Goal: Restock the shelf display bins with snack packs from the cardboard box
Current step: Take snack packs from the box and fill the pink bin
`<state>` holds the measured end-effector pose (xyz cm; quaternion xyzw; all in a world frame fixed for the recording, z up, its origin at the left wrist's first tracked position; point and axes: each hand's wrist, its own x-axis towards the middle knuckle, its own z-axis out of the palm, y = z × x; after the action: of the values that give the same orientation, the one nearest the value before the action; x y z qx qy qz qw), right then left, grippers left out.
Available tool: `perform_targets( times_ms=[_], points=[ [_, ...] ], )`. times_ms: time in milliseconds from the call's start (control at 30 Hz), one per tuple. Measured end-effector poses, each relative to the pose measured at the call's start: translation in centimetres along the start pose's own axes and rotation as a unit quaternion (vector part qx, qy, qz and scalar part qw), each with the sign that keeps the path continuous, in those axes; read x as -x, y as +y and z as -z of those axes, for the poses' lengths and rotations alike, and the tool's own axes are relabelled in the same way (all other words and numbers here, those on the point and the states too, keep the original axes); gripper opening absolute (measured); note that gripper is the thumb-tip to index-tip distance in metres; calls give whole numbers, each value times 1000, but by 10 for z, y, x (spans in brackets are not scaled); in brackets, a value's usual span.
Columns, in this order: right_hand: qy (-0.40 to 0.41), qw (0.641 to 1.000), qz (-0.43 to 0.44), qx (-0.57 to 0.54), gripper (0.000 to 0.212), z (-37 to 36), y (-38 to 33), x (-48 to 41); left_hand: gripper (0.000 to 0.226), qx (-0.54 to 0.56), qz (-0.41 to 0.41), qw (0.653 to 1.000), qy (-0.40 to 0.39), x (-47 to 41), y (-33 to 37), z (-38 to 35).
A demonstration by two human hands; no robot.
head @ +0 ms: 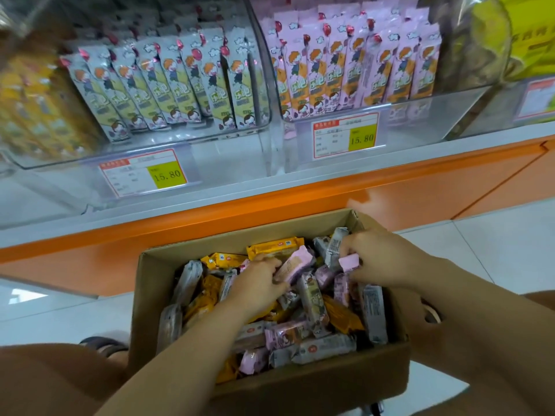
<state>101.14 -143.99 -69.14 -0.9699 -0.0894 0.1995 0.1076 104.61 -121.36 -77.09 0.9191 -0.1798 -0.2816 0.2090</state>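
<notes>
White shelf (405, 157) with orange front edge carries left bin (90, 163) of grey packs (168, 88) just beside right bin (420, 115) of pink packs (354, 64); cardboard box (300, 382) on tiled floor (495, 244) below

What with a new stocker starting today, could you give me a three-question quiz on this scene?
1. True or false: the left hand and right hand are both in the box.
2. Which colour is missing among the box's packs? A pink, B yellow, C blue.
3. Fill in: the readable price tags show ____.
Key: 1 true; 2 C; 3 15.80.
</notes>
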Motion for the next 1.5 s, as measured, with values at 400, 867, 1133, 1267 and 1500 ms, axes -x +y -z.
perform_targets(
  times_ms=[400,867,1133,1267,1500],
  points=[
    [123,954,14,-274,24,11,-72,-33,17,163,91,968,169,47,-62,53],
    [-58,948,-42,-310,32,-73,-112,-84,38,183,169,963,99,63,-90,27],
    [-212,942,-44,-258,47,-73,-128,-112,33,275,161,946,57,58,-92,26],
    [-233,931,-43,-277,81,-69,-121,-115,39,334,149,931,-14,60,-93,33],
    [-251,938,79,-226,85,-73,-136,-111,44,296,136,945,-34,59,-93,38]
  ],
)
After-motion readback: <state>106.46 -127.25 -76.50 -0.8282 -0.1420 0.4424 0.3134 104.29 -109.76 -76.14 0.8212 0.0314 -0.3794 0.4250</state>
